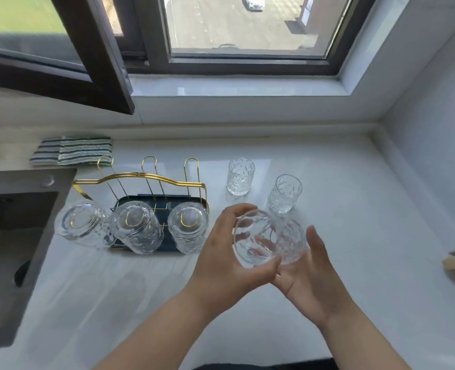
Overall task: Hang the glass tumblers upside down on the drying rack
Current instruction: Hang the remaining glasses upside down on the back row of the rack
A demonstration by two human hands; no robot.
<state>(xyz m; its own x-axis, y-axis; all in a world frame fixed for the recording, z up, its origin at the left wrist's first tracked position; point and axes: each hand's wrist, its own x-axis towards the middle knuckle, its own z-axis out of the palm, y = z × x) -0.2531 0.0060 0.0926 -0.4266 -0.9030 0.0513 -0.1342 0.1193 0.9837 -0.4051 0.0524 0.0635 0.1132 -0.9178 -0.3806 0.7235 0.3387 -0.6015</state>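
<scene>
Left hand (229, 252) fingers (233, 210) curl round a cut-pattern glass tumbler (270, 240), tilted above the white bench (354, 209) right of the gold wire rack (140, 178); right hand (310, 276) flat-fingered beside it, gripping nothing.

A: Who has the held tumbler (270, 239)?
B: The left hand (229, 260) grips it and the right hand (309, 279) cups beneath (mouth toward the camera). Three hung tumblers (138, 228) sit inverted on the drying rack (140, 180).

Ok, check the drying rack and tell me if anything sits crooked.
The leftmost hung tumbler leans well out to the left, past the edge of the rack's dark tray, while the middle tumbler and right tumbler sit nearer upright. Nothing looks spilled or broken.
</scene>
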